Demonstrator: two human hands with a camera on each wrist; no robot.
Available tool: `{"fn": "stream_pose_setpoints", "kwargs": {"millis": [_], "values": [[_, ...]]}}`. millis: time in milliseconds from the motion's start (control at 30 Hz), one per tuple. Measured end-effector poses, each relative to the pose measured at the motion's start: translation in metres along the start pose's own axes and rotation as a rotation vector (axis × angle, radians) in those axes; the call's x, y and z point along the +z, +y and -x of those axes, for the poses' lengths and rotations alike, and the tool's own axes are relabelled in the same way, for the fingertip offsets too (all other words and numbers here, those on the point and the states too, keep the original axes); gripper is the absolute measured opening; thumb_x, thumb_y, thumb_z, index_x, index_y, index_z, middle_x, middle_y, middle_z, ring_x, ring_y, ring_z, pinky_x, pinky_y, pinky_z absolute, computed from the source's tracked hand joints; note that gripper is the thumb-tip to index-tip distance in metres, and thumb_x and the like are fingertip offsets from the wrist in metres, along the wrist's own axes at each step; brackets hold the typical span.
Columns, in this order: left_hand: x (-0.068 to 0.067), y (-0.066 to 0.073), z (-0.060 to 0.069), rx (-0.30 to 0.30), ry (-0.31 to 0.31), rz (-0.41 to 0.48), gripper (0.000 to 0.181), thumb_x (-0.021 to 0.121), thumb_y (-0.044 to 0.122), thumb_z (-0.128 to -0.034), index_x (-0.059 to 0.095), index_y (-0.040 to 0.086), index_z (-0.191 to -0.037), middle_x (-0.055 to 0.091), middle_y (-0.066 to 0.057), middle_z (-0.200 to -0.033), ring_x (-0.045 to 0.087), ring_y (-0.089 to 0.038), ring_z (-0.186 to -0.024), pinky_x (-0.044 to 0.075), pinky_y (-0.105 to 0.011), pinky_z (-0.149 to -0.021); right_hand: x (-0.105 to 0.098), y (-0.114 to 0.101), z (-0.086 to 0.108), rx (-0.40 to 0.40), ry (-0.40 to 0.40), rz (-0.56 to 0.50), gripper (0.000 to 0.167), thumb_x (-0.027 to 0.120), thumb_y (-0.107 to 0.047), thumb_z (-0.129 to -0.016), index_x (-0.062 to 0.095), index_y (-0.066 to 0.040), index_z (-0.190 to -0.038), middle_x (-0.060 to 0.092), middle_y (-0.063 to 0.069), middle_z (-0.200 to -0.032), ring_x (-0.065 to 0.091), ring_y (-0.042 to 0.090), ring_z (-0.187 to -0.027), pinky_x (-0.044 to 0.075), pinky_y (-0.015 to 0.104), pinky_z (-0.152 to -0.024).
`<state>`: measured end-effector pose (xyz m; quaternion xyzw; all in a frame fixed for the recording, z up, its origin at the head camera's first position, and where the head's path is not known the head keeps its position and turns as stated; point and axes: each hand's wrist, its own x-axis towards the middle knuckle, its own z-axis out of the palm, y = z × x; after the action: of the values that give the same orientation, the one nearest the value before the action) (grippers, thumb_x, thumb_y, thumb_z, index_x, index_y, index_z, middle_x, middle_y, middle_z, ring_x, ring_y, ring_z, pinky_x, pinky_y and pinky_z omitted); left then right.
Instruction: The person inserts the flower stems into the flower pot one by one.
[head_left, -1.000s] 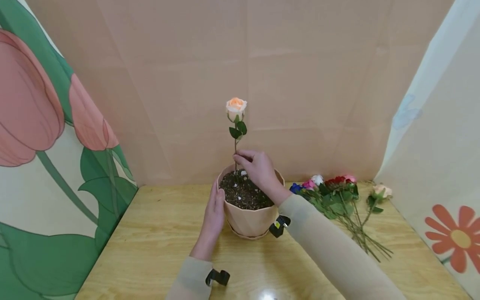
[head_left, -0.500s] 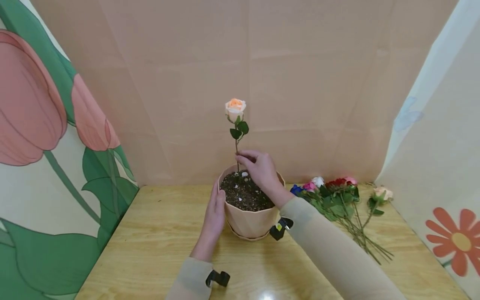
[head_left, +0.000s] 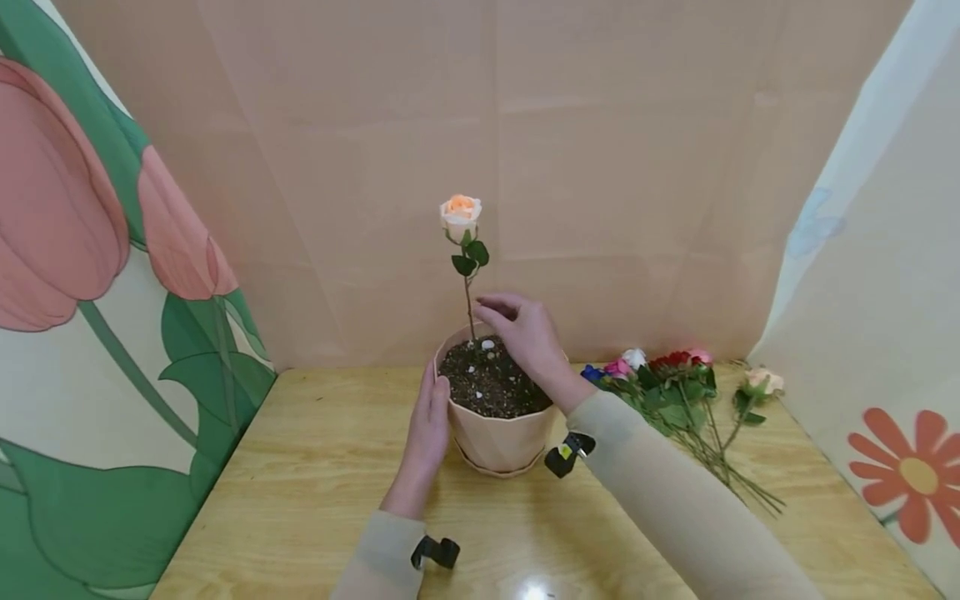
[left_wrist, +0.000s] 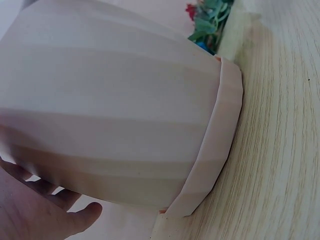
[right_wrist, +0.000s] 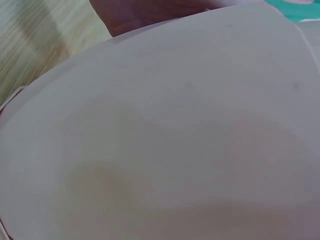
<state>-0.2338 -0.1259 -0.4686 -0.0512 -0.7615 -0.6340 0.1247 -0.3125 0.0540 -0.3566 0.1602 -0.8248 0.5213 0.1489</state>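
A peach rose (head_left: 460, 218) stands in the dark soil (head_left: 495, 387) of a pale pink flower pot (head_left: 498, 442), its stem leaning slightly left. My right hand (head_left: 528, 337) hovers over the pot's far side, thumb and fingertips bent close together just right of the stem, with a small gap to it. Against the pot's left side rests my left hand (head_left: 427, 425), its thumb towards me. The left wrist view shows that hand (left_wrist: 40, 205) with fingers lying along the pot wall (left_wrist: 100, 85). In the right wrist view the pot (right_wrist: 160, 125) hides the right fingers.
Several cut flowers (head_left: 675, 392) in blue, pink, white and red lie on the wooden table (head_left: 315, 483), right of the pot. Beside them is another peach rose (head_left: 761, 385). A saucer (left_wrist: 220, 130) sits under the pot. A pinkish backdrop (head_left: 360, 208) rises behind.
My right fingers have let go of the rose stem and drawn slightly right and up. The rose has tipped a little left. My left hand stays on the pot.
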Motion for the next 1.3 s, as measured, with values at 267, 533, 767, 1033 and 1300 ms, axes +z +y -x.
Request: {"fn": "stream_pose_setpoints", "kwargs": {"millis": [267, 533, 767, 1033, 1300], "values": [[0.000, 0.000, 0.000, -0.031, 0.011, 0.005, 0.062, 0.033, 0.046, -0.1214, 0.022, 0.024, -0.179, 0.023, -0.009, -0.182, 0.021, -0.038, -0.166, 0.016, -0.061, -0.134, -0.025, 0.003, 0.009, 0.033, 0.014, 0.007, 0.032, 0.080, -0.027, -0.105, 0.081, -0.008, -0.132, 0.081, 0.007, -0.121, 0.075, 0.022, -0.107, 0.064, 0.040, -0.091], [0.001, -0.001, 0.003, -0.026, 0.022, 0.010, 0.066, 0.033, 0.047, -0.1209, 0.023, 0.017, -0.178, 0.023, -0.014, -0.182, 0.020, -0.040, -0.166, 0.014, -0.060, -0.135, -0.067, 0.014, 0.026, 0.079, 0.040, 0.083, 0.040, 0.080, -0.035, -0.105, 0.079, -0.010, -0.136, 0.080, 0.008, -0.124, 0.074, 0.027, -0.112, 0.061, 0.045, -0.094], [0.001, 0.000, 0.002, -0.032, 0.013, -0.003, 0.067, 0.032, 0.049, -0.1209, 0.021, 0.017, -0.179, 0.022, -0.012, -0.182, 0.020, -0.039, -0.166, 0.015, -0.059, -0.135, -0.109, 0.030, 0.045, 0.101, 0.047, 0.197, 0.048, 0.075, -0.043, -0.107, 0.074, -0.014, -0.145, 0.078, 0.008, -0.127, 0.072, 0.027, -0.111, 0.059, 0.043, -0.088], [-0.001, -0.002, 0.002, -0.014, 0.008, -0.004, 0.064, 0.031, 0.046, -0.1213, 0.021, 0.021, -0.179, 0.022, -0.012, -0.182, 0.020, -0.040, -0.166, 0.015, -0.062, -0.134, -0.152, 0.050, 0.067, 0.108, 0.057, 0.301, 0.054, 0.069, -0.048, -0.110, 0.070, -0.012, -0.150, 0.079, 0.011, -0.125, 0.073, 0.026, -0.101, 0.053, 0.024, -0.068], [0.000, -0.001, 0.003, -0.008, 0.009, 0.008, 0.069, 0.032, 0.051, -0.1203, 0.021, 0.016, -0.178, 0.023, -0.014, -0.182, 0.020, -0.039, -0.166, 0.014, -0.059, -0.135, -0.196, 0.076, 0.089, 0.167, 0.085, 0.423, 0.064, 0.063, -0.057, -0.110, 0.065, -0.011, -0.155, 0.077, 0.017, -0.132, 0.075, 0.034, -0.103, 0.053, 0.032, -0.066]]}}
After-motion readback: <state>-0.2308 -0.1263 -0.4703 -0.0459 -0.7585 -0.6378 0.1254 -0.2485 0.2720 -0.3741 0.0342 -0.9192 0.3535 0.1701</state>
